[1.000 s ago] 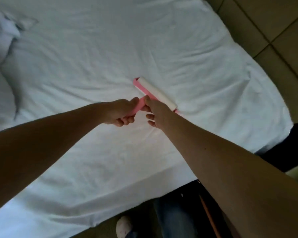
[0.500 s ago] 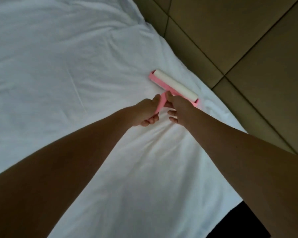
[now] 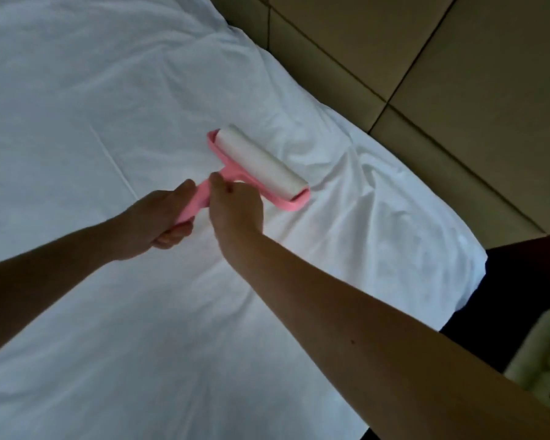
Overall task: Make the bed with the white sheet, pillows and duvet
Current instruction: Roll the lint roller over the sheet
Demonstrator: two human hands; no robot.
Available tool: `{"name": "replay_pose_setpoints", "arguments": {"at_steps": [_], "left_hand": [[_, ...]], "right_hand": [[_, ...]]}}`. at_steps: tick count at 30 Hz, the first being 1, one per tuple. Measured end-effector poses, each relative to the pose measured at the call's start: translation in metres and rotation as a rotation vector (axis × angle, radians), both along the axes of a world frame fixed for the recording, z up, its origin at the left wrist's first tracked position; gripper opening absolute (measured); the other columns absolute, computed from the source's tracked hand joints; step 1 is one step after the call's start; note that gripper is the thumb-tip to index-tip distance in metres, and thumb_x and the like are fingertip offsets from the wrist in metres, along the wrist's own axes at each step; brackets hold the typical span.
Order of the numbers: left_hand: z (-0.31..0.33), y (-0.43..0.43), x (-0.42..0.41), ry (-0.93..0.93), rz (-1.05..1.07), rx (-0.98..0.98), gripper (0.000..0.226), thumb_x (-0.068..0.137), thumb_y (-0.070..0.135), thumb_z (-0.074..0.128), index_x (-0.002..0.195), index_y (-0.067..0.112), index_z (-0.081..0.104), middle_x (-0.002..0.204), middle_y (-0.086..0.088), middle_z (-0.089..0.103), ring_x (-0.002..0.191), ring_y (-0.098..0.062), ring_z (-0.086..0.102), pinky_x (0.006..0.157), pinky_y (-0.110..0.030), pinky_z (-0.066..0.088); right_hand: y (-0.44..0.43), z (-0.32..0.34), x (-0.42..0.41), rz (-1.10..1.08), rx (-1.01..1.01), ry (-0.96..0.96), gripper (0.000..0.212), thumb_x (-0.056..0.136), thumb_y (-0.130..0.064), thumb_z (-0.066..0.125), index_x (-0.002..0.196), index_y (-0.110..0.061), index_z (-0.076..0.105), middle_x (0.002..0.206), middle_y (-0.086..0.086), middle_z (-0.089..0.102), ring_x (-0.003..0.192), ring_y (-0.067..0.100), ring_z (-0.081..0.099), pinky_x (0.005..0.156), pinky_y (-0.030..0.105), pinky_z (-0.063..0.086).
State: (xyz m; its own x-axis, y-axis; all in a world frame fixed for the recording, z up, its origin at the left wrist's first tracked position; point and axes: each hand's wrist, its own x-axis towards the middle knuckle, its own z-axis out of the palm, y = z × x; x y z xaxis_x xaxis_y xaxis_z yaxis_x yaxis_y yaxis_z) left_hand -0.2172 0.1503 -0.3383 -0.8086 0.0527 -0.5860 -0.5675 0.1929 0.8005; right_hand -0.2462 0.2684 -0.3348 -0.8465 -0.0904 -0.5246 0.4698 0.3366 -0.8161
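Head view: left hand (image 3: 154,222) fingers wrap the roller (image 3: 261,163) handle; right hand (image 3: 237,209) fingers pinch its neck. Roller rests on the spread sheet (image 3: 108,312), beside creases near the right edge. Press drum flat, even load, straight overlapping strokes through creases.

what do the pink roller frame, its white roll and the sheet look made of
The pink frame: likely moulded plastic, smooth, one even colour. The white roll: perhaps paper or sticky tape, matte; unsure. The white sheet: woven cloth, matte, soft creases and folds.
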Motion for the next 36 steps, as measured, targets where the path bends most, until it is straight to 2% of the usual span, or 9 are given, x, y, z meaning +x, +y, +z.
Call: {"name": "replay_pose_setpoints", "arguments": {"at_steps": [4,7,10,13,17,23,26,31,36], "left_hand": [[0.017,-0.005,0.019,-0.082,-0.304,-0.122,0.076,0.038,0.095,0.049,0.039,0.019,0.041,0.039,0.004,0.032,0.033,-0.008,0.021,0.036,-0.015,0.020],[0.012,0.027,0.011,-0.141,-0.363,-0.133,0.072,0.063,0.087,0.036,0.038,0.019,0.042,0.038,0.007,0.033,0.032,-0.006,0.022,0.036,-0.015,0.020],[0.002,0.080,-0.020,-0.144,-0.289,-0.161,0.073,0.096,0.057,0.023,0.040,0.017,0.049,0.037,0.006,0.036,0.031,-0.005,0.024,0.036,-0.013,0.018],[-0.004,0.135,-0.066,-0.138,-0.237,-0.175,0.060,0.100,0.050,0.019,0.057,0.019,0.047,0.045,0.001,0.039,0.029,-0.005,0.026,0.035,-0.009,0.017],[-0.003,0.199,-0.125,-0.198,-0.258,-0.203,0.055,0.099,0.051,0.016,0.068,0.012,0.040,0.052,-0.001,0.038,0.035,-0.008,0.026,0.039,-0.013,0.018],[-0.017,0.197,-0.136,-0.271,-0.275,-0.170,0.058,0.099,0.052,0.015,0.069,0.010,0.042,0.049,0.000,0.040,0.032,-0.007,0.026,0.037,-0.014,0.020],[-0.024,0.188,-0.126,-0.129,-0.222,-0.097,0.059,0.100,0.050,0.018,0.062,0.012,0.043,0.046,0.001,0.038,0.034,-0.008,0.027,0.038,-0.017,0.022],[-0.006,0.159,-0.124,0.051,0.120,-0.046,0.051,0.100,0.046,0.027,0.063,0.013,0.040,0.032,0.005,0.039,0.026,-0.006,0.029,0.034,-0.012,0.021],[-0.002,0.150,-0.134,0.052,0.325,-0.014,0.051,0.101,0.046,0.023,0.066,0.014,0.039,0.032,0.006,0.039,0.027,-0.007,0.027,0.035,-0.011,0.020]], "right_hand": [[0.006,0.001,0.039,-0.141,-0.130,-0.220,0.030,0.096,-0.032,0.045,0.101,-0.009,0.063,0.066,-0.005,0.051,0.063,0.012,0.050,0.060,0.022,0.040],[0.035,-0.003,0.037,-0.213,-0.118,-0.251,0.031,0.095,-0.033,0.046,0.096,-0.009,0.065,0.064,-0.002,0.053,0.057,0.012,0.048,0.058,0.022,0.041],[0.072,-0.013,0.005,-0.323,-0.045,-0.188,0.035,0.093,-0.034,0.048,0.099,-0.006,0.068,0.080,0.008,0.065,0.072,0.020,0.053,0.078,0.033,0.046],[0.116,-0.018,-0.040,-0.419,0.011,-0.155,0.032,0.093,-0.030,0.049,0.071,-0.010,0.062,0.085,0.011,0.068,0.064,0.020,0.053,0.073,0.033,0.048],[0.174,-0.018,-0.107,-0.437,0.034,-0.239,0.029,0.095,-0.027,0.048,0.077,-0.006,0.056,0.074,0.004,0.056,0.057,0.013,0.047,0.051,0.021,0.043],[0.185,-0.015,-0.123,-0.352,0.012,-0.410,0.032,0.095,-0.030,0.051,0.068,-0.012,0.052,0.060,0.001,0.049,0.052,0.012,0.039,0.059,0.025,0.037],[0.175,-0.024,-0.104,-0.380,0.104,-0.111,0.036,0.097,-0.034,0.044,0.075,-0.011,0.059,0.077,0.007,0.065,0.063,0.017,0.054,0.069,0.031,0.045],[0.190,-0.047,-0.071,-0.249,0.696,0.411,0.040,0.099,-0.035,0.028,0.112,-0.013,0.060,0.111,0.007,0.065,0.109,0.028,0.051,0.087,0.034,0.035],[0.230,-0.080,-0.091,0.160,0.825,0.061,0.053,0.098,-0.048,0.015,0.145,-0.026,0.024,0.156,0.001,0.017,0.143,0.024,0.013,0.114,0.045,0.009]]}}
